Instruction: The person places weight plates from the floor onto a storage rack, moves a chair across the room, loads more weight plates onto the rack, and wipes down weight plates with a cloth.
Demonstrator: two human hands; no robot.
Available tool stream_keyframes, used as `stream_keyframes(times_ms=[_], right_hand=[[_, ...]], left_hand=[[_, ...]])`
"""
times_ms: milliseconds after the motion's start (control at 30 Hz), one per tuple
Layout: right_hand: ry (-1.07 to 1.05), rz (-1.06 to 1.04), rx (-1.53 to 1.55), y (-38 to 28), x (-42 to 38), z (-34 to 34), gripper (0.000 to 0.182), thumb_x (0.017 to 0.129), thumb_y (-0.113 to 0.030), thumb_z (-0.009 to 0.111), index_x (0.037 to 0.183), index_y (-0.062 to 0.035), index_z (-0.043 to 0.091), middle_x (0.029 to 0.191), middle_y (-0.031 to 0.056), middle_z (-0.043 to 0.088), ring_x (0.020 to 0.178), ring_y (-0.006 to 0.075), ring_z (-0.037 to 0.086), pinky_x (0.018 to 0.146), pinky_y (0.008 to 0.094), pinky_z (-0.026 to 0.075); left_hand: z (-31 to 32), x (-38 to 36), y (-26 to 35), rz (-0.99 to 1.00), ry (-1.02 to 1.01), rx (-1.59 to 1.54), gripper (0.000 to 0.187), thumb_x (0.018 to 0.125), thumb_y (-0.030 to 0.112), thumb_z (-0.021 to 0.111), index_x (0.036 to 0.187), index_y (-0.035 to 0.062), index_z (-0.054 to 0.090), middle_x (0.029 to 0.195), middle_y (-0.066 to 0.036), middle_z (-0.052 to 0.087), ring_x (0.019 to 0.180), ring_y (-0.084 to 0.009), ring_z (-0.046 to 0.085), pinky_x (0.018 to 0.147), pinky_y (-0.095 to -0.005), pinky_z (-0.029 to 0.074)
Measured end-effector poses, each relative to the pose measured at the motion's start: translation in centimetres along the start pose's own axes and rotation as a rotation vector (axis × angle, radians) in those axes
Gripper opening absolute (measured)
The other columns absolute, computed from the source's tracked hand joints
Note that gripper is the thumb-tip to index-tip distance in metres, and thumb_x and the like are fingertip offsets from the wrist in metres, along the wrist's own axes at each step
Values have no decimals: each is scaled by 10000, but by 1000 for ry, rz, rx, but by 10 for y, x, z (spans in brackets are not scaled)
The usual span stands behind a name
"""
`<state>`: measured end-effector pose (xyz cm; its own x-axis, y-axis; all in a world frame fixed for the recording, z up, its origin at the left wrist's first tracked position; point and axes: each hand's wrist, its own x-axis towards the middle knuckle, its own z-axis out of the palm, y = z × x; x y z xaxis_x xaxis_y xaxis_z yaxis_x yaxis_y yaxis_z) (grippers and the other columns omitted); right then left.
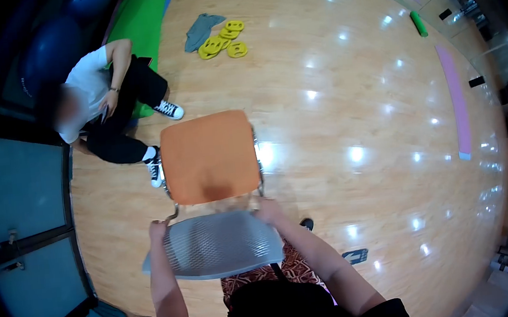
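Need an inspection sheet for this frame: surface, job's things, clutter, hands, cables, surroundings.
Surface: glossy wooden floor.
Job's things: chair, orange seat, grey mesh backrest.
Clutter: yellow discs, grey cloth, green rollers, purple strip, green mat.
Hands: left hand and right hand grip the backrest's sides.
Cables: nothing seen.
Surroundings: seated person beside the chair; blue exercise ball.

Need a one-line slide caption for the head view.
Both hands, left hand and right hand, grip the grey mesh backrest of an orange-seated chair on a wooden gym floor.
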<state>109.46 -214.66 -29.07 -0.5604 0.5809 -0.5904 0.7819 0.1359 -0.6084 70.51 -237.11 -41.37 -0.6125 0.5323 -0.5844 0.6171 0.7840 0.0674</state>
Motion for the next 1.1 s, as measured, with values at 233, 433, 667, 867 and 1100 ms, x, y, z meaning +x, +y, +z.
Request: stream_keyframes(times_ms=[233,433,667,867,1100], right_hand=[[-301,-235,668,10,-23,-140,394,776,-132,500,1150,-31,431,1025,133,549,872,202,549,775,290,430],[-481,-155,865,85,-76,-285,293,807,-92,467,1083,5,465,992,105,547,856,138,537,759,257,425],[-545,-180,1317,128,-15,-413,261,827,-72,445,1078,-1,459,953,109,541,883,173,527,764,282,427],[-291,-128,1401,180,73,-541,266,824,-23,405,1087,1,445,949,120,544,852,158,541,721,250,443],[-174,-126,1483,193,182,-684,234,844,-65,392,1061,5,446,930,123,541,777,182,558,703,277,466]], left_hand=[[-101,-160,306,-20,136,-1505,202,830,123,435,995,14,478,834,-65,566,747,-104,533,651,-201,428],[-86,-268,516,137,-301,-2249,171,802,82,469,964,39,505,779,-48,541,752,-153,536,707,-272,440],[-106,-210,611,180,-465,-2156,130,815,69,462,936,71,510,764,-27,533,728,-135,524,694,-290,432],[-143,-76,741,253,-610,-2279,159,801,76,481,959,83,491,820,-39,527,754,-136,509,614,-273,386],[-304,19,911,480,-698,-2070,202,807,62,481,1009,62,485,841,-40,534,759,-142,515,716,-304,431]])
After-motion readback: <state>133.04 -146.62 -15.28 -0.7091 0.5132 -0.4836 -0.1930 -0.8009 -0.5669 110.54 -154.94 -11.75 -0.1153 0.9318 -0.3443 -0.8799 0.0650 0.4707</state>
